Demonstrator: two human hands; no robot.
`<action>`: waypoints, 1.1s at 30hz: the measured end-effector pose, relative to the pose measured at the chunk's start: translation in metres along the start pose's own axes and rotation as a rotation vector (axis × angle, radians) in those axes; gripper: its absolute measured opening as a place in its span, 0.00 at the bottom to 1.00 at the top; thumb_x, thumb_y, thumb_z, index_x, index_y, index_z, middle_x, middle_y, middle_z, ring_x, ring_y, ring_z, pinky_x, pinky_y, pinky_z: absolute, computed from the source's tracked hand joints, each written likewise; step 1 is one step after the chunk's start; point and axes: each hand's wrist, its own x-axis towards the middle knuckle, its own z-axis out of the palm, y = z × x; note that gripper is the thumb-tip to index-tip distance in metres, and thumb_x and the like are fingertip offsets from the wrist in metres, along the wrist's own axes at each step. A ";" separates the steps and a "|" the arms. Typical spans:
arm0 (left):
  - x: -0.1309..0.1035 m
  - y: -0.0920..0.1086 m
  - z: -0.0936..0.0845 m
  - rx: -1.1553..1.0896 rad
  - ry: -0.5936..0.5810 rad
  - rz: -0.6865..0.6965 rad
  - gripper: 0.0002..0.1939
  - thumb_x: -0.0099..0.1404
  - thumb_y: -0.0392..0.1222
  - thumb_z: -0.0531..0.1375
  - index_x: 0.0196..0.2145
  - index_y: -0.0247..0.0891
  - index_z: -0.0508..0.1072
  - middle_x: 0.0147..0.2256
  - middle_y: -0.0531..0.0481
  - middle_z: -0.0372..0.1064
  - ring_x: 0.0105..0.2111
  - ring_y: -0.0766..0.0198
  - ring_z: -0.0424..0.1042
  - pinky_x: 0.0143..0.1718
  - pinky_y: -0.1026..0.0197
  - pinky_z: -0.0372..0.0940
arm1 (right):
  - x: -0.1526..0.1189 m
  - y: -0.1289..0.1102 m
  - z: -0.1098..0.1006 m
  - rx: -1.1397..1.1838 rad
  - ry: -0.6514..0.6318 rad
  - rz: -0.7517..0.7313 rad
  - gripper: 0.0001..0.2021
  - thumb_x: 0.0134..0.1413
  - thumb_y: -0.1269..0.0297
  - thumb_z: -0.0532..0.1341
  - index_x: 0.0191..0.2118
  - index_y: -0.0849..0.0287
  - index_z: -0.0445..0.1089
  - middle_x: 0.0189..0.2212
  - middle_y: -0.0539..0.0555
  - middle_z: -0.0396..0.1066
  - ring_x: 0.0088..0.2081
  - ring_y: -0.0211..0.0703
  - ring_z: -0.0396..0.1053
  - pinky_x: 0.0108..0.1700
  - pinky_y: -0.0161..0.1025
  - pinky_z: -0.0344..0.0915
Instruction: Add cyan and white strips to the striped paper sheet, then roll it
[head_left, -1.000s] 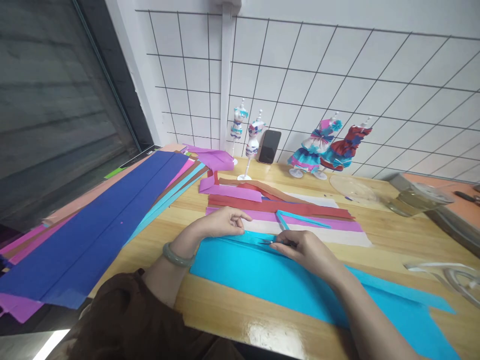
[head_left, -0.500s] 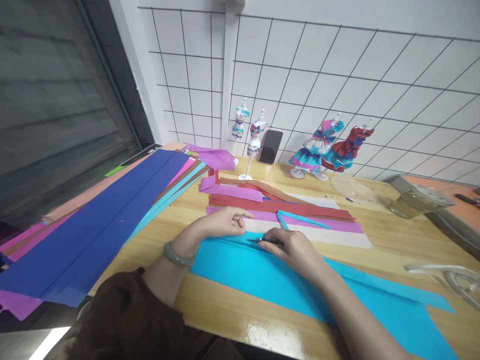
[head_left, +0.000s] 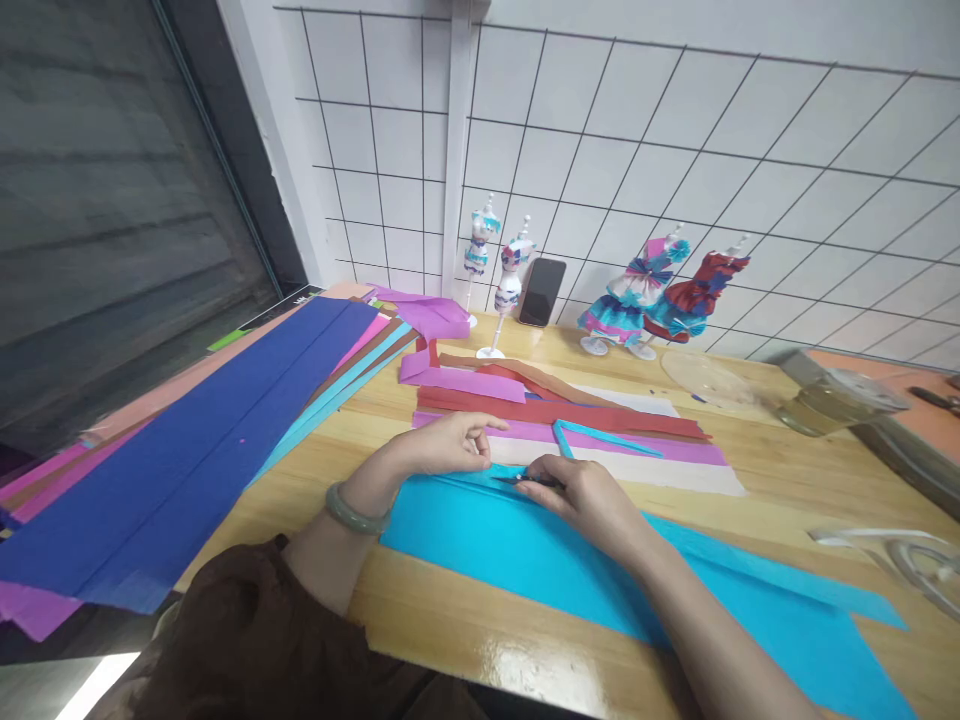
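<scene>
A wide sheet of bright blue crepe paper [head_left: 480,535] lies along the front of the wooden table, its upper edge folded over. My left hand [head_left: 454,443] is closed, pinching that upper edge between thumb and fingers. Small dark scissors [head_left: 520,480] are gripped in my right hand [head_left: 585,497], blades pointing left along the fold, close to my left fingertips. Most of the scissors' handle is hidden by my fingers. A narrow blue strip [head_left: 607,440] bends away behind my right hand, over red, purple and white paper strips [head_left: 480,402].
Long crepe sheets, a dark blue one [head_left: 202,440] on top, spread over the left side. Behind stand two small dress forms [head_left: 509,275], a phone [head_left: 542,292] and two dressed forms [head_left: 634,300]. At right are a glass cup [head_left: 814,410] and a tape roll [head_left: 930,565].
Hardly anything differs. The scissors' blades look slightly shifted to the left, while my left hand keeps its place on the paper edge.
</scene>
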 end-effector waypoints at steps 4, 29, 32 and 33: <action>0.000 0.000 0.000 0.009 0.008 0.007 0.30 0.52 0.35 0.59 0.54 0.34 0.60 0.31 0.51 0.68 0.26 0.71 0.64 0.26 0.68 0.59 | 0.000 -0.001 0.000 0.009 0.005 0.003 0.14 0.54 0.52 0.54 0.34 0.55 0.71 0.28 0.51 0.73 0.29 0.40 0.69 0.31 0.35 0.60; 0.000 0.003 0.000 0.015 0.001 0.002 0.28 0.53 0.37 0.59 0.53 0.35 0.62 0.32 0.50 0.69 0.26 0.70 0.65 0.27 0.67 0.59 | -0.002 0.006 0.006 0.019 0.055 -0.027 0.12 0.55 0.54 0.55 0.31 0.56 0.69 0.25 0.49 0.71 0.27 0.39 0.67 0.28 0.33 0.57; -0.003 0.003 -0.007 0.034 -0.001 0.002 0.27 0.54 0.40 0.59 0.52 0.35 0.63 0.31 0.50 0.69 0.28 0.68 0.66 0.28 0.66 0.59 | -0.002 0.008 0.005 0.026 0.059 -0.021 0.12 0.55 0.54 0.55 0.31 0.57 0.69 0.25 0.50 0.71 0.26 0.38 0.67 0.29 0.33 0.57; -0.004 0.002 -0.011 0.047 0.011 0.000 0.27 0.54 0.42 0.59 0.52 0.35 0.63 0.30 0.50 0.68 0.28 0.68 0.66 0.28 0.66 0.59 | -0.002 0.008 0.005 0.028 0.060 -0.018 0.12 0.55 0.54 0.55 0.31 0.57 0.69 0.25 0.49 0.71 0.26 0.38 0.67 0.29 0.33 0.57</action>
